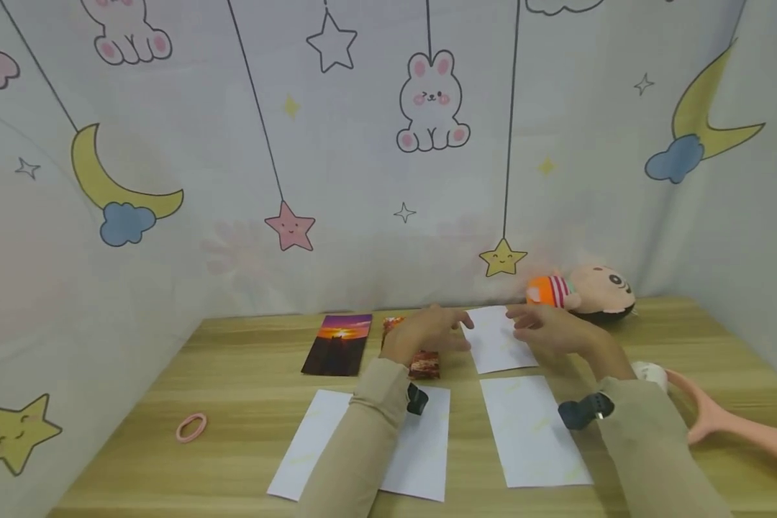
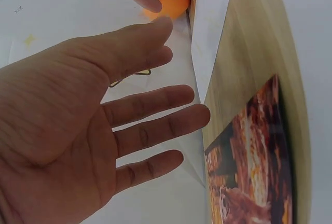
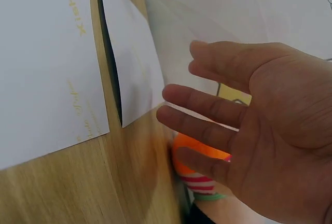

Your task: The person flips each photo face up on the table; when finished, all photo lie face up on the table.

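Both hands reach over the back of the table, one to each side of a white photo card (image 1: 501,342) lying blank side up. My left hand (image 1: 430,332) has its fingers extended and holds nothing; it partly covers a reddish photo card (image 1: 425,365). In the left wrist view the spread left hand (image 2: 104,110) shows an empty palm. My right hand (image 1: 557,331) is near the white card's right edge, fingers loosely extended. The right wrist view shows the right hand (image 3: 244,125) with nothing in it, its fingertips close to the white card (image 3: 132,53).
A sunset photo card (image 1: 338,345) lies at the back left. White cards (image 1: 534,432) lie nearer, two partly under the left forearm. A pink ring (image 1: 191,427) is at left. A plush doll (image 1: 583,291) lies at the back right, a pink-handled roller (image 1: 719,417) at right.
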Demonstrator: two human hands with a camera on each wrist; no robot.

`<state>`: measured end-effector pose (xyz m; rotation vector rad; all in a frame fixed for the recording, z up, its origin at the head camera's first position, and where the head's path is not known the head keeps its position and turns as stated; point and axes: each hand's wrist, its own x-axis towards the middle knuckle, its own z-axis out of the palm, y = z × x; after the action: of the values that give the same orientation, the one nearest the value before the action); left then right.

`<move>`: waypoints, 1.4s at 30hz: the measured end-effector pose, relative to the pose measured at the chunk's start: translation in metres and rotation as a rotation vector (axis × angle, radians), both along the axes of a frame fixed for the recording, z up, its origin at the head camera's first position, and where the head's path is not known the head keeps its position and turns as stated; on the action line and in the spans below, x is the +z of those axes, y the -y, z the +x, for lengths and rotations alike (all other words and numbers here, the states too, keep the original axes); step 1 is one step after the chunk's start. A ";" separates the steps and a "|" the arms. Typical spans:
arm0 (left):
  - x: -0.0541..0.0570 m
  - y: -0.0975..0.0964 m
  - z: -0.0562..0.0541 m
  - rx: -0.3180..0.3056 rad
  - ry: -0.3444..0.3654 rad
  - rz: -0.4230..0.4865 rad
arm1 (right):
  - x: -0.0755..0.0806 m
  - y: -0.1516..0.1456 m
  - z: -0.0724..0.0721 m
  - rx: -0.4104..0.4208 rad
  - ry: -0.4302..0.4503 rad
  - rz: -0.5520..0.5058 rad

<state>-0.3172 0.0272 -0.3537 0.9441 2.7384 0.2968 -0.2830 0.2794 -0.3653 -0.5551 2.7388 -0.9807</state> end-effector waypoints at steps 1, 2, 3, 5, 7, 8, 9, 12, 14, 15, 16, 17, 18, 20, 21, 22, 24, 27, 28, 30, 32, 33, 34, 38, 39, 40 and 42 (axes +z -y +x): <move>-0.001 -0.001 -0.001 -0.004 -0.009 -0.006 | 0.000 0.001 0.000 0.006 0.006 0.006; -0.002 -0.001 -0.002 -0.012 -0.022 -0.015 | -0.001 0.002 0.000 0.008 0.013 0.013; -0.004 -0.002 -0.002 -0.025 -0.043 -0.030 | -0.001 0.002 0.000 0.011 0.016 0.022; -0.007 -0.005 -0.002 -0.049 -0.067 -0.049 | -0.002 0.003 0.000 0.015 0.022 0.040; -0.010 -0.007 -0.001 -0.062 -0.072 -0.061 | -0.003 0.003 0.000 0.018 0.030 0.053; -0.012 -0.009 -0.001 -0.060 -0.061 -0.061 | -0.003 0.003 0.000 0.016 0.035 0.063; -0.013 -0.010 0.000 -0.055 -0.047 -0.060 | -0.003 0.003 0.000 0.015 0.041 0.074; -0.014 -0.012 0.001 -0.031 -0.008 -0.052 | -0.001 0.004 0.001 0.009 0.057 0.097; -0.015 -0.014 0.002 -0.019 0.004 -0.054 | 0.000 0.005 0.001 0.010 0.056 0.105; -0.015 -0.014 0.002 -0.016 0.002 -0.059 | 0.000 0.005 0.001 0.012 0.050 0.107; -0.015 -0.015 0.002 -0.010 0.002 -0.062 | 0.001 0.006 0.001 0.013 0.047 0.108; -0.015 -0.015 0.002 -0.004 0.002 -0.067 | 0.001 0.006 0.001 0.017 0.041 0.109; -0.015 -0.016 0.002 0.001 0.002 -0.071 | 0.002 0.006 0.001 0.017 0.039 0.110; -0.015 -0.016 0.003 0.010 -0.001 -0.077 | 0.002 0.007 0.001 0.020 0.038 0.117; -0.016 -0.017 0.004 0.017 -0.002 -0.079 | 0.003 0.007 0.001 0.020 0.042 0.121; -0.016 -0.017 0.004 0.020 -0.004 -0.081 | 0.003 0.007 0.001 0.025 0.042 0.123; -0.017 -0.018 0.006 0.024 -0.013 -0.082 | 0.002 0.007 0.001 0.032 0.041 0.125; -0.018 -0.018 0.008 0.030 -0.026 -0.080 | 0.001 0.007 0.001 0.047 0.031 0.119; -0.018 -0.018 0.009 0.030 -0.030 -0.079 | 0.001 0.007 0.001 0.050 0.028 0.116; -0.018 -0.019 0.010 0.035 -0.033 -0.079 | 0.001 0.007 0.002 0.047 0.036 0.106; -0.018 -0.020 0.012 0.037 -0.039 -0.086 | 0.000 0.008 0.002 0.046 0.049 0.103; -0.018 -0.020 0.012 0.038 -0.042 -0.089 | 0.000 0.009 0.002 0.049 0.058 0.101; -0.019 -0.020 0.013 0.039 -0.046 -0.091 | -0.001 0.010 0.002 0.048 0.067 0.102; -0.019 -0.022 0.014 0.038 -0.071 -0.103 | -0.003 0.012 0.001 0.055 0.086 0.111; -0.019 -0.022 0.014 0.040 -0.077 -0.104 | -0.002 0.013 0.002 0.058 0.087 0.115; -0.019 -0.022 0.014 0.046 -0.076 -0.105 | -0.001 0.012 0.002 0.055 0.087 0.120; -0.019 -0.022 0.015 0.062 -0.065 -0.104 | 0.001 0.010 0.003 0.051 0.076 0.125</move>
<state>-0.3024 0.0488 -0.3722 0.8576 2.8150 0.1344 -0.2798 0.2689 -0.3647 -0.5513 2.6820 -0.7958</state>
